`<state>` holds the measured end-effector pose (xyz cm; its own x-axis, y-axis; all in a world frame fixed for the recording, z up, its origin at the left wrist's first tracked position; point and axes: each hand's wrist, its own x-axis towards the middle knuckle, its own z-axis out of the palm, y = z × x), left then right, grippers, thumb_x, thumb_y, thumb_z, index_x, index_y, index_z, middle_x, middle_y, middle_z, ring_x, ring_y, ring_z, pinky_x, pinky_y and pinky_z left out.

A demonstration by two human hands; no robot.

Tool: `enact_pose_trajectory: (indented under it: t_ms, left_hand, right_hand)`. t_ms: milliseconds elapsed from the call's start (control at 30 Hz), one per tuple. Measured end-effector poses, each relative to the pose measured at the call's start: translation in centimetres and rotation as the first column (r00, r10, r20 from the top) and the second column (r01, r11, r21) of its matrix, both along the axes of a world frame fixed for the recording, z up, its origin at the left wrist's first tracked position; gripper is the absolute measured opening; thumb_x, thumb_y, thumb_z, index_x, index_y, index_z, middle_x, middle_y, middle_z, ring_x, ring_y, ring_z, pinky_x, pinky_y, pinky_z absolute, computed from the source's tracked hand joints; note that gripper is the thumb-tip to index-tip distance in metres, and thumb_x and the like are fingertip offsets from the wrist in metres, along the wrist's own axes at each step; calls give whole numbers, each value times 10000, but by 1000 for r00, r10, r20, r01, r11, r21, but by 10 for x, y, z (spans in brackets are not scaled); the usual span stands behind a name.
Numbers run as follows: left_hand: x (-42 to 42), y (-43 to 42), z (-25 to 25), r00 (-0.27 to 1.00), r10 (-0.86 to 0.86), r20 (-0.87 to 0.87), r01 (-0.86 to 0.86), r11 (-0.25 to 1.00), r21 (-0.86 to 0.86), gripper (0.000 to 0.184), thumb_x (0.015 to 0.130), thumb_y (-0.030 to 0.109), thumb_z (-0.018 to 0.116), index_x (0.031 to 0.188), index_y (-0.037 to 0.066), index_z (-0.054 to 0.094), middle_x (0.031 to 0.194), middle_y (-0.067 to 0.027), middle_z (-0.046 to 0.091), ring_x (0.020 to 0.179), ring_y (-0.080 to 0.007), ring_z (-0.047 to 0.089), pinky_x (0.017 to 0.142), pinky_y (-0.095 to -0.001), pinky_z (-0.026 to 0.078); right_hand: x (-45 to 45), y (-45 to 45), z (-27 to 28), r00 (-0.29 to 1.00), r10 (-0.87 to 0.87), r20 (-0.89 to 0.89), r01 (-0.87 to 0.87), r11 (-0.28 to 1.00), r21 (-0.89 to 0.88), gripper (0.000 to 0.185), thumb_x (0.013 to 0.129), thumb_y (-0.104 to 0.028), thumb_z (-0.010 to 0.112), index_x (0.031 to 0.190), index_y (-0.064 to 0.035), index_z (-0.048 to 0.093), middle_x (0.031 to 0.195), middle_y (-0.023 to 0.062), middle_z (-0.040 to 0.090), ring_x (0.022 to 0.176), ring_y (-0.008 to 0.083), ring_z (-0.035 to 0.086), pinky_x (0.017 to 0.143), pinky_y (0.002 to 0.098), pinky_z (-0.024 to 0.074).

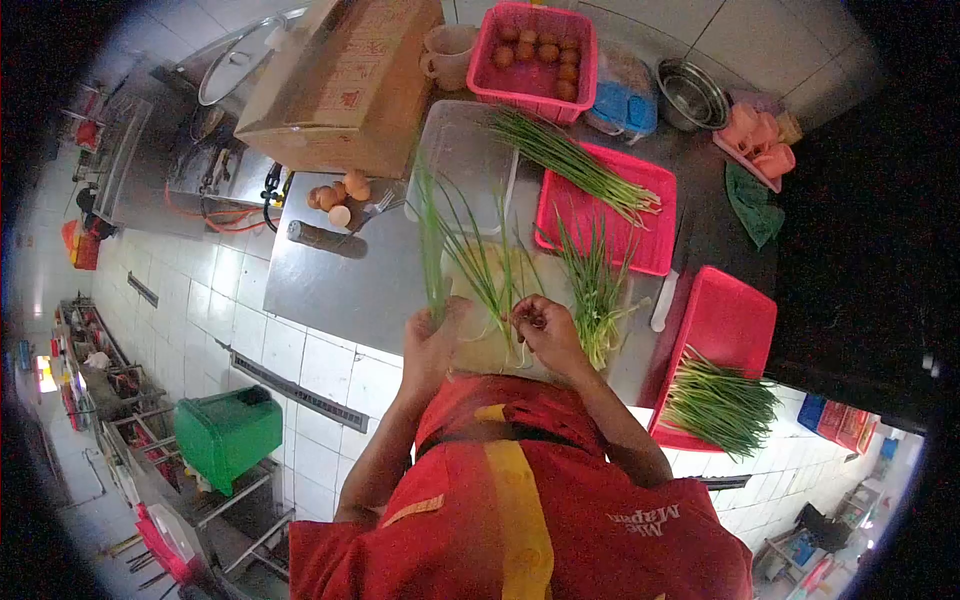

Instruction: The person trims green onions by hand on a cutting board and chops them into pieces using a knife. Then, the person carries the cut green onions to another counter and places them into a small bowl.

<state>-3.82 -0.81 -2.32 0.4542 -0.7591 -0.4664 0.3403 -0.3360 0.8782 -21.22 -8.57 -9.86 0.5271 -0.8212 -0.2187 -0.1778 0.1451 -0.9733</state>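
Observation:
My left hand is closed around a few spring onions, their green leaves pointing away from me. Beside it, my right hand pinches at the root end of more spring onions that fan out over the cutting board. A loose pile of spring onions lies on the board just right of my right hand. Beyond it, a long bunch of spring onions rests across a pink tray. To the right, a red tray holds a thick bunch of spring onions.
A knife lies between board and red tray. At the back stand a cardboard box, a mug, a pink basket of eggs and metal bowls. Eggshells and a clear lid sit on the left side.

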Motion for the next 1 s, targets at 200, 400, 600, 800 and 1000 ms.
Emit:
enact_pose_trajectory:
  t_ms: [200, 400, 600, 800, 1000]
  left_hand:
    - [-13, -7, -4, 953, -272, 133, 266, 962, 60, 241, 869, 190, 632, 1019, 3, 634, 835, -18, 629, 678, -63, 528, 575, -209, 420]
    - [-10, -3, 7, 964, -264, 31, 259, 959, 115, 193, 880, 174, 617, 969, 3, 625, 729, 8, 594, 614, -54, 507, 514, -222, 398]
    - [-16, -6, 27, 960, -66, -272, 68, 998, -2, 142, 903, 152, 584, 946, 18, 608, 714, 8, 590, 569, -62, 507, 457, -212, 373]
    - [-11, -4, 19, 984, -121, -131, 115, 992, -56, 118, 892, 135, 595, 907, 21, 625, 705, 25, 582, 563, -49, 496, 455, -215, 365]
    - [13, -5, 18, 981, 76, -178, -102, 985, -140, 81, 884, 131, 601, 851, 60, 622, 588, 84, 416, 458, -21, 308, 428, -229, 208]
  right_hand:
    - [4, 1, 45, 998, 60, 20, -60, 998, 6, 117, 824, -89, 640, 877, -12, 570, 767, 34, 620, 665, 97, 583, 605, 261, 484]
    - [13, 9, 55, 980, 65, 189, -90, 988, 127, 130, 836, -26, 632, 933, -28, 546, 766, 46, 632, 560, 69, 526, 481, 220, 410]
    - [11, 8, 68, 950, -23, 311, -127, 883, 453, 172, 836, 6, 621, 975, -32, 528, 779, 71, 635, 522, 76, 504, 442, 207, 385]
    - [13, 11, 73, 943, -39, 329, -148, 839, 524, 222, 838, -27, 636, 1027, -39, 521, 811, 56, 627, 548, 71, 497, 447, 201, 378]
    - [8, 18, 66, 950, 140, 278, -272, 808, 523, 172, 836, -39, 634, 996, -35, 569, 810, 35, 640, 553, 65, 509, 455, 209, 381]
